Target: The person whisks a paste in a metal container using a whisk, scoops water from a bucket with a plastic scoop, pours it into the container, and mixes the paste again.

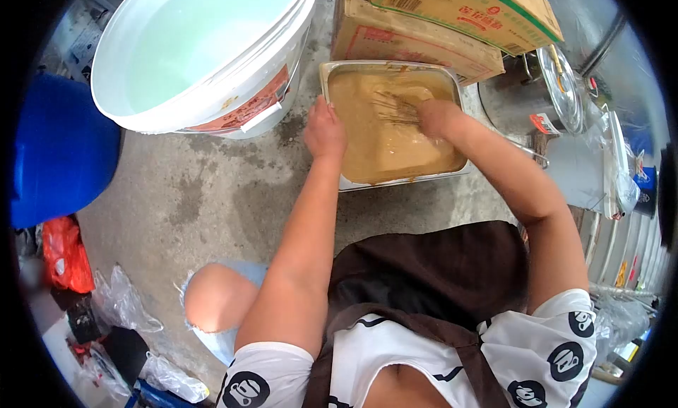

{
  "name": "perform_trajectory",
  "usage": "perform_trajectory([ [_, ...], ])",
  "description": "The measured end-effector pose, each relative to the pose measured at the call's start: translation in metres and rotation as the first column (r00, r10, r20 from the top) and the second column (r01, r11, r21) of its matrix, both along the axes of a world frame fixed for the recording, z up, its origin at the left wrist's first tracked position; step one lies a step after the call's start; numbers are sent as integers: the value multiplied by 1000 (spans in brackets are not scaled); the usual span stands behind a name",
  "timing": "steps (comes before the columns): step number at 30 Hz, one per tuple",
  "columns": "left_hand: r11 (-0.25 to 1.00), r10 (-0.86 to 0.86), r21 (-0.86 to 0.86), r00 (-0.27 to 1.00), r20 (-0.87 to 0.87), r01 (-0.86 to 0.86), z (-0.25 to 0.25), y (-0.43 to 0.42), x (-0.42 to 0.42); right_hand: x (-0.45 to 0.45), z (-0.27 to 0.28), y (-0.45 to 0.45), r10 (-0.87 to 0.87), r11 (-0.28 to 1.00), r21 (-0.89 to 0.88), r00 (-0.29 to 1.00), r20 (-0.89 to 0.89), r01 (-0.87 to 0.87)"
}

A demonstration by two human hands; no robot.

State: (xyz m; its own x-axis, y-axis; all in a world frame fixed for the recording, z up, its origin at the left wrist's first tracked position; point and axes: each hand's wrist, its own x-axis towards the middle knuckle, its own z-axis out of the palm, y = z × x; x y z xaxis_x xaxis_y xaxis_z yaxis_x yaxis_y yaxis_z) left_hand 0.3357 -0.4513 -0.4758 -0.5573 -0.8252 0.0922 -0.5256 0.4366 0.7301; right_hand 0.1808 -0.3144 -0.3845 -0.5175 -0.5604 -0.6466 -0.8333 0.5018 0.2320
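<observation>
A rectangular metal pan (pixel 395 183) stands on the concrete floor, filled with a thick tan-brown liquid (pixel 364 150). My left hand (pixel 325 130) is closed on the pan's left rim. Over the right half of the pan, my right hand (pixel 439 118) is closed around a whisk (pixel 395 109). The whisk's wires point left and lie in the liquid, and its handle is hidden by my hand. Smooth ridges show in the liquid around the wires. Some of it is smeared on the pan's rim.
A large white bucket (pixel 265 115) of pale greenish liquid stands left of the pan. Cardboard boxes (pixel 424 44) are just behind it. On the right are a steel pot (pixel 505 101) and a white bucket (pixel 575 168). A blue barrel (pixel 63 150) and plastic bags (pixel 123 298) are at far left.
</observation>
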Motion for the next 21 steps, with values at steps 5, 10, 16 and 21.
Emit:
perform_trajectory([
  [5,999,16,-45,1000,4,-16,-3,0,0,31,2,-13,-21,990,-138,994,105,36],
  [10,1000,13,24,1000,-6,-13,-1,0,1,56,15,2,-10,1000,-3,994,111,11],
  [16,999,16,28,998,53,-18,4,2,1,75,27,46,-4,1000,17,994,111,2],
  [21,999,-53,-4,998,19,53,-1,-3,6,50,34,73,37,993,113,997,-73,-28],
])
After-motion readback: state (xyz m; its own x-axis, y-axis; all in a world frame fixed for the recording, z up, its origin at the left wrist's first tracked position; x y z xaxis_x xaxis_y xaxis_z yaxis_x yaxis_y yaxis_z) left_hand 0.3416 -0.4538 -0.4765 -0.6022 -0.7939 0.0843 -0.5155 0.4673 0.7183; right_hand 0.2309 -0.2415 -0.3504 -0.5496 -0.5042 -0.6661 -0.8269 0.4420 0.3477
